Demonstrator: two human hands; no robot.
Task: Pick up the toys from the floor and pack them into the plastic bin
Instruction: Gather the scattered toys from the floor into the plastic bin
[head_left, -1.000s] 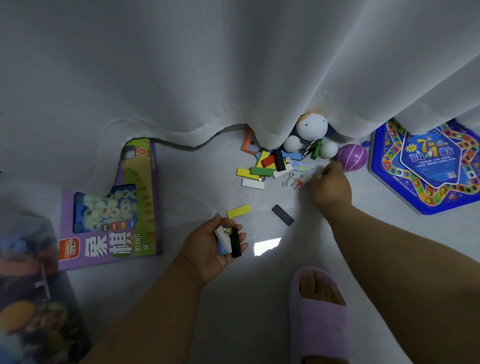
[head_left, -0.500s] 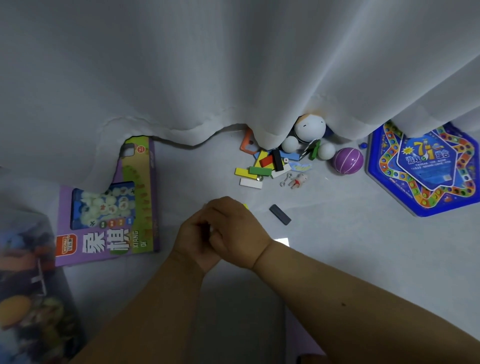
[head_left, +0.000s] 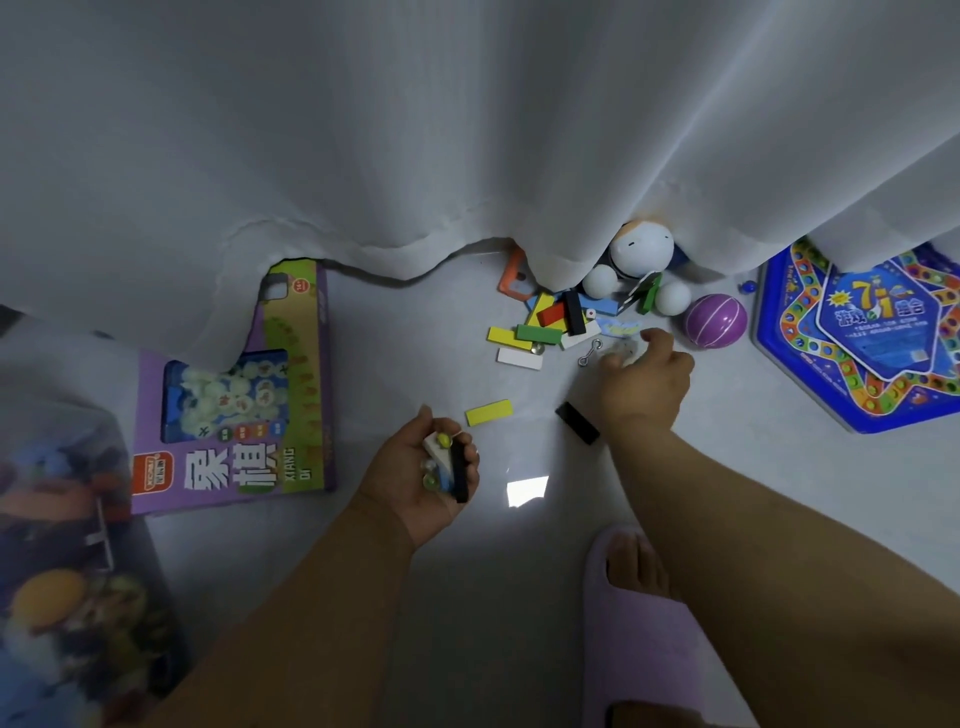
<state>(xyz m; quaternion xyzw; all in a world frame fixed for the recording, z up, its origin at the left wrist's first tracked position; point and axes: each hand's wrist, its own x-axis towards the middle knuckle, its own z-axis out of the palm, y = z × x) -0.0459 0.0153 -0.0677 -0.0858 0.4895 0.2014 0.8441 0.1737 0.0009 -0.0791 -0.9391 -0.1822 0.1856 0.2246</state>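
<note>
hands (head_left: 423, 475) apart again, right (head_left: 647, 382) outstretched

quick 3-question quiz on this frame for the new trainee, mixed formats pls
1. True or false: the left hand is empty.
2. Which lies nearest the right hand? A) purple ball B) purple box C) blue board
3. Fill in: the lone yellow block lies on the floor, between the two ____.

Key
1. False: it holds small blocks, one black, and marbles.
2. A
3. hands
</note>
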